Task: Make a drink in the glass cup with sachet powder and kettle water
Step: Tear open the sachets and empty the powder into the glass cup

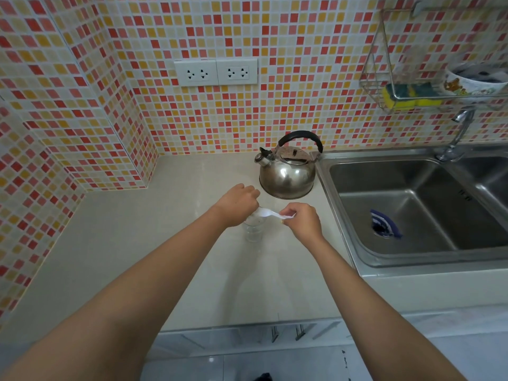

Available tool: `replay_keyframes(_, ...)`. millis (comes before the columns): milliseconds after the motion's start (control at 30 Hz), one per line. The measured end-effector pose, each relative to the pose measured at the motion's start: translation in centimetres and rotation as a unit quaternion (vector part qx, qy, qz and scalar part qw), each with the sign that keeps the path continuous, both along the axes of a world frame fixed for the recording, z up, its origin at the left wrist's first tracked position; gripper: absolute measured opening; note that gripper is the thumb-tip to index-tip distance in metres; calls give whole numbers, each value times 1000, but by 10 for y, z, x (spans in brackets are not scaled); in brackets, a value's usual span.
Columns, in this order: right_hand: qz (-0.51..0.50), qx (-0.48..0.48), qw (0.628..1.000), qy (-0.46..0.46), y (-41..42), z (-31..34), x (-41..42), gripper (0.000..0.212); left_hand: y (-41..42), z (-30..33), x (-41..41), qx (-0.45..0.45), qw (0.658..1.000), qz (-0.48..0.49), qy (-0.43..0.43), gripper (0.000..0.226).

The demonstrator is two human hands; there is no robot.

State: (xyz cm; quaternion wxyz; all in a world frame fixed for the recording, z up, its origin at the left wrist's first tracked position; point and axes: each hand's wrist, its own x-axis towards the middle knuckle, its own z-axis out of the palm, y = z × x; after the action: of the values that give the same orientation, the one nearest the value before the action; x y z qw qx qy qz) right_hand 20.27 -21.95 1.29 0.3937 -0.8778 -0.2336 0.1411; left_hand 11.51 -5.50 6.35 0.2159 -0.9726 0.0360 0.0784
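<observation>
The pale surface (137, 243) carries a steel kettle (287, 171) just beyond the hands. The left hand (237, 204) and right hand (302, 220) each pinch one end of a white sachet (270, 213), stretched between them above the glass cup (253, 231) standing under the left hand.

head view | looks forward and down | close over counter (192, 270) front edge | faces tiled wall (275, 37)
</observation>
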Motion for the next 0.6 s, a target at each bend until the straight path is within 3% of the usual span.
replay_keyframes(333,4,-8,1000,-14,-2,-7,2,15,-15,13,16,97,988,-99,68,22)
replay_keyframes(600,-3,3,1000,-3,-1,-11,3,13,-19,16,21,119,983,-97,96,22)
